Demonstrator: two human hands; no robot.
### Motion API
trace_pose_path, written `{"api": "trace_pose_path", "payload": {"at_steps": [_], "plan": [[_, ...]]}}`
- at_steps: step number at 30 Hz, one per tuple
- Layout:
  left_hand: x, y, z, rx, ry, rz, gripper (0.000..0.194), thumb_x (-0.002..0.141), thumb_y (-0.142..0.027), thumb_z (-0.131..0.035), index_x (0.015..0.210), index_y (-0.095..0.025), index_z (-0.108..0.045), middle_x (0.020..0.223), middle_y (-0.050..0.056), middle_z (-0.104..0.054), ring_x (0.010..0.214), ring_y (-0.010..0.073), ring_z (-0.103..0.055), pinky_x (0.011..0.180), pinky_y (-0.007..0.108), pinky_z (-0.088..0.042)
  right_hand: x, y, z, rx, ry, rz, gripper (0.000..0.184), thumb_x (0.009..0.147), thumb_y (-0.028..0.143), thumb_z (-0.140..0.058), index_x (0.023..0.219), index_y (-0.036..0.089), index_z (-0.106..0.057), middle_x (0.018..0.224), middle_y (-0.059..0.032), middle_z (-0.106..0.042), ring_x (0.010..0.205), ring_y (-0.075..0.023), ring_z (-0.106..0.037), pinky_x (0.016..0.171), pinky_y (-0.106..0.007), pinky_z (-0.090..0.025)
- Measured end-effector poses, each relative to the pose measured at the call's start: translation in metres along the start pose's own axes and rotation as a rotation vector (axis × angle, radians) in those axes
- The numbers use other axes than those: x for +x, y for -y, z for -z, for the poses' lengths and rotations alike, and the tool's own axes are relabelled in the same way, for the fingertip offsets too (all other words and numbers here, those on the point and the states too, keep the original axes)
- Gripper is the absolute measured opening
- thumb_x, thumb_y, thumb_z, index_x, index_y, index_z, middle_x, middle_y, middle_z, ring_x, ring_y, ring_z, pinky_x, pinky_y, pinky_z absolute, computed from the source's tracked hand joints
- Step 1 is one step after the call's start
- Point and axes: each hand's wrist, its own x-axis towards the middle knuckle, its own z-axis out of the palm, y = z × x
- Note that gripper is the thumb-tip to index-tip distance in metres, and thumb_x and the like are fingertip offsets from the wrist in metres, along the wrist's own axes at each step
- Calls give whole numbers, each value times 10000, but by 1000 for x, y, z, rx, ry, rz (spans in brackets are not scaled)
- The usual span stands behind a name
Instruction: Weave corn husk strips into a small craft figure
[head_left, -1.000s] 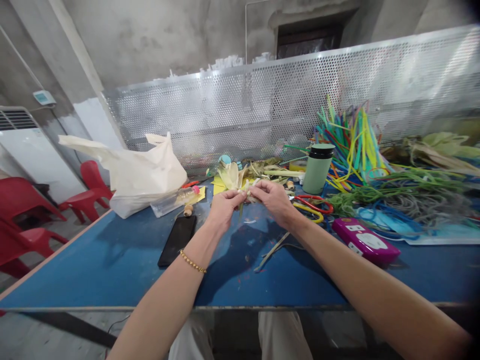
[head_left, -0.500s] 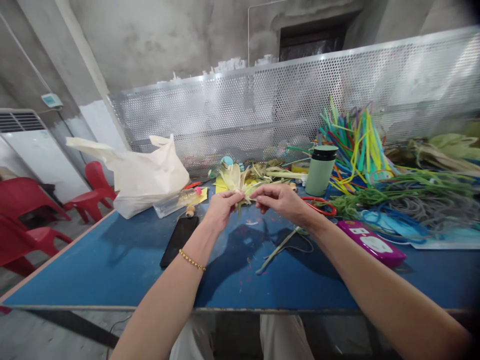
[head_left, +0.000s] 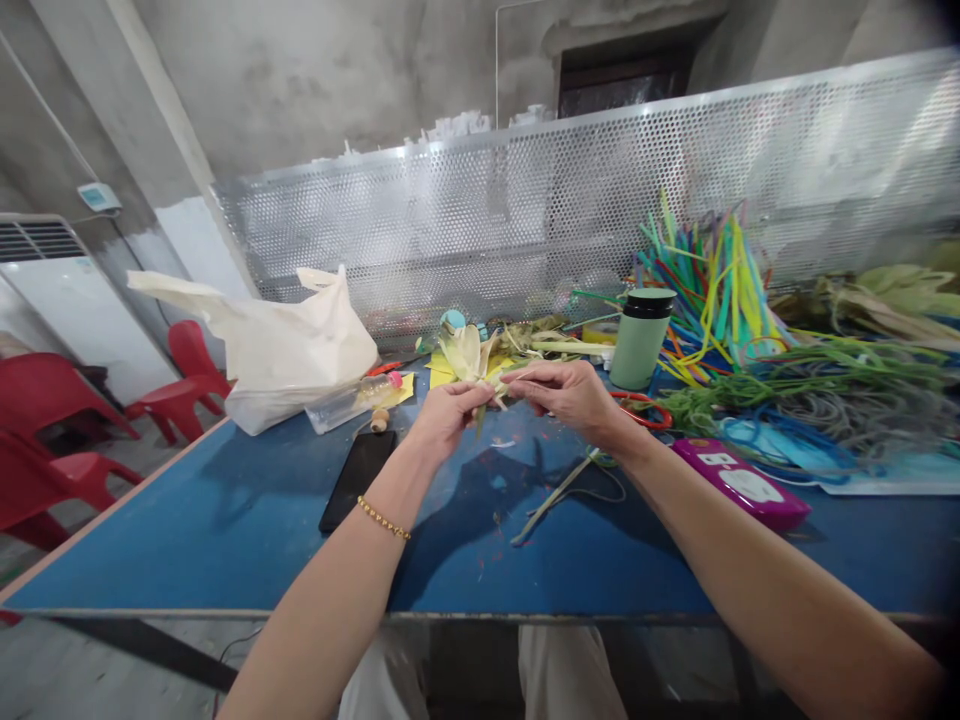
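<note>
Over the middle of the blue table, my left hand (head_left: 448, 415) pinches the base of a pale yellow corn husk flower (head_left: 466, 352) between thumb and fingers. Its petals spread upward and a thin end hangs below the grip. My right hand (head_left: 564, 395) comes in from the other side, fingers closed at the flower's base, where a narrow pale strip of husk (head_left: 501, 390) shows between the hands. What exactly the right fingertips hold is partly hidden. A green wired stem (head_left: 553, 500) lies on the table below the right hand.
Left stand a white plastic bag (head_left: 292, 345), a clear bottle (head_left: 352, 402) and a black phone (head_left: 358, 482). Right are a green tumbler (head_left: 643, 340), red-handled scissors (head_left: 646, 410), a purple box (head_left: 742, 484), green cords (head_left: 810, 380) and coloured pipe cleaners (head_left: 716, 290). A perforated metal screen (head_left: 420, 240) rises behind.
My right hand has moved slightly left and up, closer to my left fingertips at the flower's base. The left hand keeps its pinch on the flower.
</note>
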Motion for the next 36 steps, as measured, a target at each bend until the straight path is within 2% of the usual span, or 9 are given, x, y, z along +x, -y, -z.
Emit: {"api": "trace_pose_path", "payload": {"at_steps": [4, 7, 12, 16, 19, 22, 29, 34, 36], "plan": [[2, 3, 2, 69, -56, -9, 250, 573, -352, -845, 621, -138, -726, 569, 11, -578, 492, 56, -332, 491, 252, -197, 1, -4, -5, -227, -159, 221, 198, 853, 371, -697, 829, 202, -799, 731, -43, -651, 668, -153, -546, 619, -298, -412], [0, 2, -1, 152, -72, -41, 232, 575, -345, -840, 606, -146, -725, 562, 9, -584, 491, 57, -331, 501, 256, -208, 2, -5, -8, -344, -165, 292, 170, 883, 322, -671, 824, 208, -782, 749, -44, -632, 689, -159, -543, 644, -304, -409], [-6, -2, -9, 202, -64, -113, 288, 530, -381, -870, 592, -141, -723, 583, 26, -613, 552, 84, -449, 588, 259, -338, 3, -5, -10, -500, -137, 362, 151, 903, 244, -630, 817, 193, -743, 811, -65, -670, 817, -205, -574, 797, -364, -411], [-7, -3, -11, 267, -32, -117, 319, 522, -393, -875, 621, -127, -731, 574, 24, -607, 548, 90, -451, 577, 257, -338, 5, -7, -9, -576, -145, 335, 129, 884, 246, -643, 805, 210, -739, 908, -69, -708, 871, -223, -578, 842, -392, -389], [-8, -2, -10, 337, 24, -124, 300, 559, -389, -857, 631, -127, -729, 555, 18, -581, 533, 87, -413, 539, 254, -290, 6, -8, -8, -502, -74, 296, 128, 858, 249, -659, 761, 222, -737, 889, -59, -738, 854, -218, -613, 848, -382, -401], [-9, -2, -8, 366, 68, -118, 288, 584, -392, -840, 615, -131, -723, 551, 23, -569, 540, 93, -402, 532, 258, -265, 6, -8, -8, -382, 17, 196, 142, 848, 250, -640, 757, 215, -743, 795, -46, -746, 775, -196, -643, 790, -340, -437], [-11, -7, -1, 345, 149, -60, 298, 654, -435, -794, 591, -153, -721, 468, -4, -451, 500, 86, -296, 517, 277, -197, 4, -6, -10, -234, -3, 70, 156, 794, 286, -646, 720, 174, -726, 748, -47, -726, 705, -171, -629, 678, -286, -453], [-7, -3, 2, 258, 185, -30, 274, 640, -403, -802, 608, -143, -721, 599, 52, -608, 572, 104, -423, 578, 280, -289, 4, -10, -13, -139, 13, -12, 150, 756, 286, -645, 706, 157, -705, 680, -34, -684, 609, -142, -577, 576, -263, -425], [-6, -2, 2, 243, 176, -9, 275, 636, -399, -802, 624, -136, -724, 626, 58, -631, 569, 99, -429, 584, 279, -296, 4, -11, -14, -95, 10, -59, 165, 746, 302, -641, 697, 154, -694, 630, -27, -660, 560, -136, -561, 542, -261, -423]]}}
